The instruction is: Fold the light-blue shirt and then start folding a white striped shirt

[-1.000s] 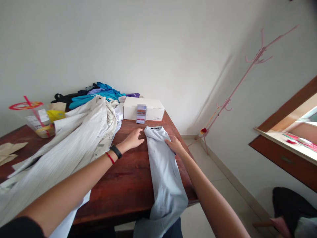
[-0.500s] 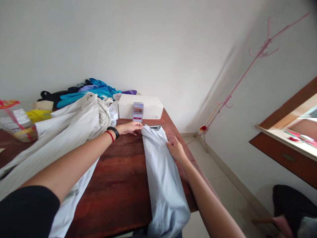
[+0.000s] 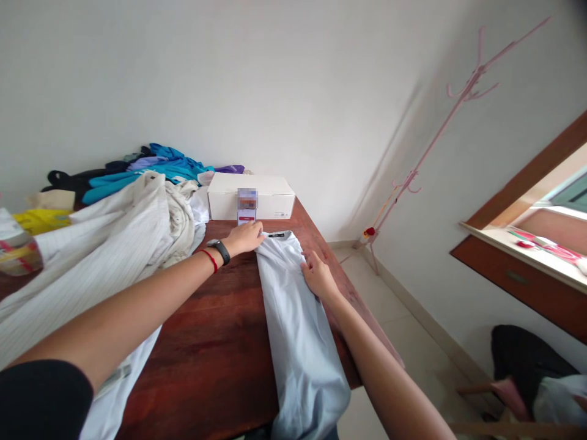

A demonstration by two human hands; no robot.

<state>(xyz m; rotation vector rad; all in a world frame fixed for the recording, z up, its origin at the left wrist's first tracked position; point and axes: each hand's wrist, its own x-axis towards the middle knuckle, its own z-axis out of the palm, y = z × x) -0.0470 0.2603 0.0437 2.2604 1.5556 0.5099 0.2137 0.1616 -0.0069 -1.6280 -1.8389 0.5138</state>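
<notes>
A light blue-grey shirt [image 3: 298, 330], folded into a long narrow strip, lies along the right side of the wooden table and hangs over its near edge. A dark label shows inside its neckline at the far end. My left hand [image 3: 246, 238], with a black band and a red cord at the wrist, is closed at the left corner of the neckline; its fingertips are partly hidden. On the opposite side, my right hand [image 3: 318, 276] has bent fingers gripping the shirt's right edge, just below the neckline.
A phone [image 3: 246, 215] leans on a white box [image 3: 275, 194] behind the shirt. Striped white clothing [image 3: 114, 244] covers the table's left part, with blue and black clothes [image 3: 160, 165] behind it. A pink coat rack [image 3: 431, 146] stands beyond the table's right edge.
My right hand has shifted slightly along the shirt's edge, its fingers now further over the cloth. My left hand stays at the neckline corner, its back turned up more. The view has swung a little right.
</notes>
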